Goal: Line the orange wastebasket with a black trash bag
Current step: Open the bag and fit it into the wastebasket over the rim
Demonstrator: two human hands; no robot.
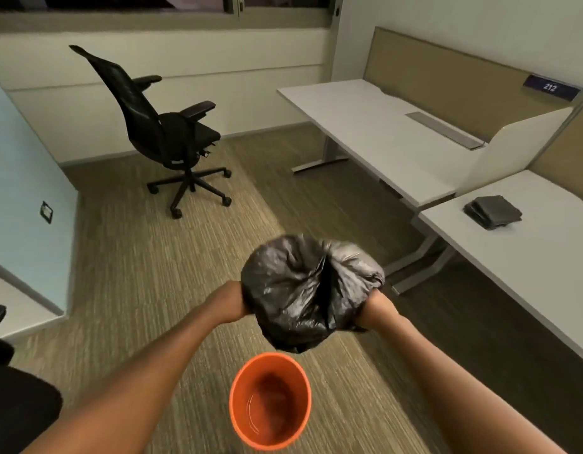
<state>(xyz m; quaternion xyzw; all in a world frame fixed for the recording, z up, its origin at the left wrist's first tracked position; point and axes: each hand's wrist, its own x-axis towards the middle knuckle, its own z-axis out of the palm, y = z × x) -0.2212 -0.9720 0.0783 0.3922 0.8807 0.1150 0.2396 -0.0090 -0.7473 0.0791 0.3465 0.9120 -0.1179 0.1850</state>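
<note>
Head view: left hand (235, 301) and right hand (370, 309), held apart, both grip the billowed black trash bag (308, 290) above the orange wastebasket (269, 401), which stands unlined on open carpet (146, 273), well clear of the desk (529, 257) edge.

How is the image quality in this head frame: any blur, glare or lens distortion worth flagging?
Head view: wide-angle bending shows in the curved desk edges; the black trash bag is softly blurred, with sheen on its folds; both hands, left and right, are partly hidden by it; the orange wastebasket interior is slightly smeared; lighting is even and warm, shadows soft.
</note>
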